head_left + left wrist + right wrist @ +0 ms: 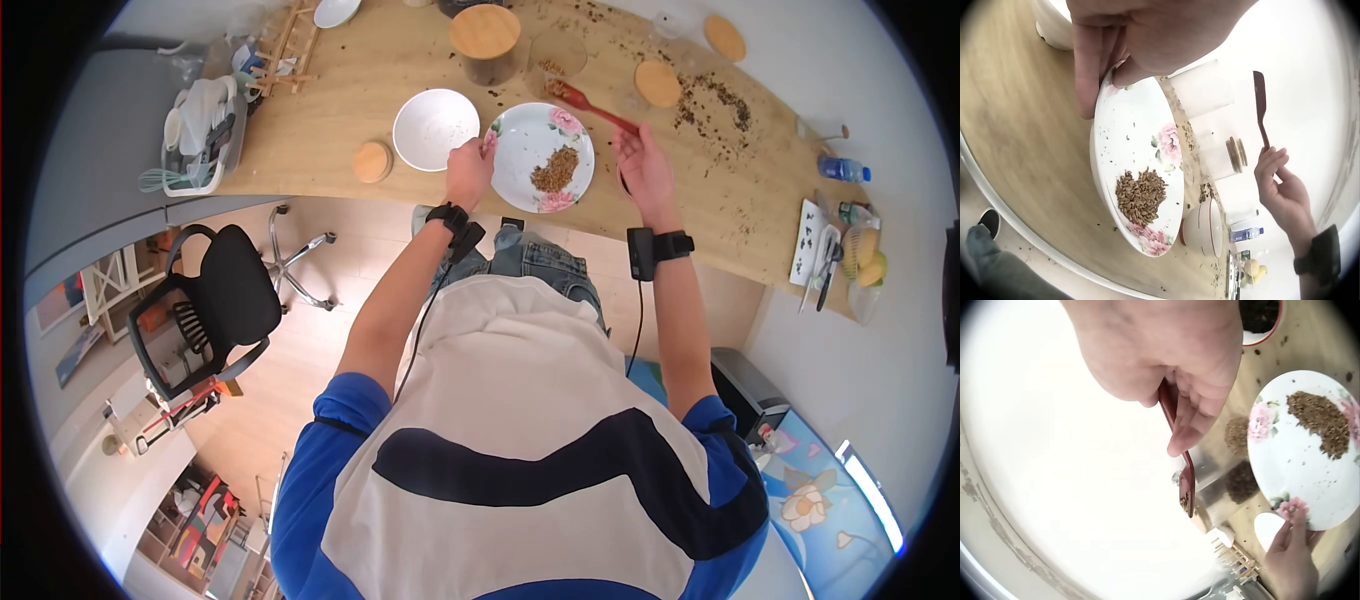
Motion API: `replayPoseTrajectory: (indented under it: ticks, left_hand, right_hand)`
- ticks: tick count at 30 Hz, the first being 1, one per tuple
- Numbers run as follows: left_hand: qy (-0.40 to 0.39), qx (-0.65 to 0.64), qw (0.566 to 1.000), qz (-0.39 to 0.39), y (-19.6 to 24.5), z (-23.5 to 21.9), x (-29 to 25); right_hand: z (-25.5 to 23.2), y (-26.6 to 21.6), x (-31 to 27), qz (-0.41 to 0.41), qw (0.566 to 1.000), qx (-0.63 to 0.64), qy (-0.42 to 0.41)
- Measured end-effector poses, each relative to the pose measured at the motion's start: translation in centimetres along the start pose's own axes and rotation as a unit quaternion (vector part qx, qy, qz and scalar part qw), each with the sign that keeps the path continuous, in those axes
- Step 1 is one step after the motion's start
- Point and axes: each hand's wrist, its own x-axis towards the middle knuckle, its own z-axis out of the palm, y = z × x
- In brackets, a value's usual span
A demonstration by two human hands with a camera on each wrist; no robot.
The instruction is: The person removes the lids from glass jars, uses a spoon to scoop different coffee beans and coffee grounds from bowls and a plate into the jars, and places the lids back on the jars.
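My left hand (468,175) pinches the left rim of a white plate (515,150) with pink flowers, thumb on the upper face. A heap of brown seeds (1141,197) lies on the plate toward its lower edge. My right hand (645,172) grips the handle of a red spoon (598,108), whose bowl carries a few seeds in the right wrist view. In the head view that spoon's tip overlaps the near edge of a clear glass jar (570,50) with some seeds in it. A red-rimmed bowl (1204,231) of dark bits stands beside the plate, mostly hidden under my right hand in the head view.
Left of the plate are a white bowl (436,128) and a wooden lid (372,161). Behind stands a wooden-lidded jar (487,45). Dark bits (715,105) are scattered at the right, near a blue-labelled bottle (845,170). A utensil basket (205,135) sits far left.
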Motion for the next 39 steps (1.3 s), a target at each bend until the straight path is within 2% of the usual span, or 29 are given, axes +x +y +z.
replayPoseTrajectory:
  ticks: [2, 3, 5, 9, 11, 12, 14, 15, 17, 21, 23, 24, 26, 27, 29, 30, 32, 33, 35, 39]
  left_hand:
    - [-0.005, 0.000, 1.000, -0.002, -0.2, 0.3, -0.1]
    - [-0.004, -0.013, 1.000, 0.004, -0.4, 0.5, -0.1]
    - [-0.001, -0.027, 1.000, 0.010, -0.4, 0.6, 0.0]
    - [-0.002, -0.028, 1.000, 0.011, -0.3, 0.4, -0.1]
    - [0.004, -0.034, 0.999, 0.021, -0.4, 0.5, -0.1]
    - [0.000, -0.032, 0.999, 0.023, -0.5, 0.5, 0.0]
    - [-0.007, -0.031, 0.999, 0.025, -0.4, 0.4, 0.2]
    - [-0.013, -0.022, 0.999, 0.026, -0.2, 0.2, 0.3]
    - [-0.019, -0.015, 0.999, 0.026, 0.2, 0.0, 0.4]
    - [-0.019, 0.003, 0.999, 0.032, 0.5, 0.0, 0.4]
    - [-0.020, 0.003, 0.999, 0.031, 0.4, 0.2, 0.6]
    - [-0.021, 0.016, 0.999, 0.033, 0.3, 0.4, 0.7]
    - [-0.022, 0.031, 0.999, 0.037, 0.1, 0.6, 0.8]
    - [-0.026, 0.041, 0.998, 0.042, 0.0, 0.6, 0.7]
    - [-0.029, 0.051, 0.997, 0.048, -0.1, 0.7, 0.8]
    - [-0.031, 0.057, 0.997, 0.047, -0.2, 0.8, 0.8]
    - [-0.033, 0.064, 0.996, 0.046, -0.3, 0.8, 0.7]
    - [-0.032, 0.063, 0.996, 0.047, -0.3, 0.8, 0.7]
    - [-0.033, 0.061, 0.996, 0.048, -0.2, 0.8, 0.6]
    - [-0.033, 0.065, 0.996, 0.045, -0.1, 0.6, 0.4]
  right_hand:
    - [1.8, -1.4, 0.9, -0.058, 0.998, -0.024, 0.021]
    - [2.4, -1.9, 1.4, -0.060, 0.998, -0.025, 0.020]
    - [4.0, -2.6, 2.2, -0.122, 0.989, -0.080, 0.009]
    - [7.1, -2.8, 2.7, -0.161, 0.975, -0.149, 0.024]
    - [8.1, -2.6, 2.8, -0.189, 0.944, -0.266, 0.056]
    - [8.2, -2.6, 2.7, -0.189, 0.944, -0.266, 0.057]
    - [8.5, -2.6, 2.0, -0.284, 0.860, -0.424, 0.000]
    - [8.5, -2.7, 1.2, -0.283, 0.860, -0.425, 0.001]
    - [8.5, -3.2, -1.1, -0.347, 0.786, -0.512, 0.018]
    - [5.2, -2.4, -4.3, -0.349, 0.770, -0.532, 0.059]
    - [4.1, -1.6, -5.5, -0.287, 0.696, -0.655, 0.067]
    - [3.5, -1.0, -5.5, -0.286, 0.696, -0.655, 0.068]
    - [2.6, 0.3, -5.5, -0.384, 0.566, -0.728, -0.051]
    - [2.2, 0.8, -5.7, -0.382, 0.567, -0.728, -0.050]
    - [1.7, 1.7, -6.1, -0.368, 0.484, -0.788, -0.103]
    - [1.5, 2.0, -6.5, -0.368, 0.484, -0.787, -0.103]
    - [1.2, 2.5, -7.2, -0.362, 0.449, -0.806, -0.134]
    - [1.1, 2.5, -7.3, -0.362, 0.449, -0.806, -0.134]
    - [1.2, 2.5, -7.6, -0.344, 0.514, -0.776, -0.121]
    - [2.0, 2.5, -6.9, -0.375, 0.526, -0.758, -0.087]
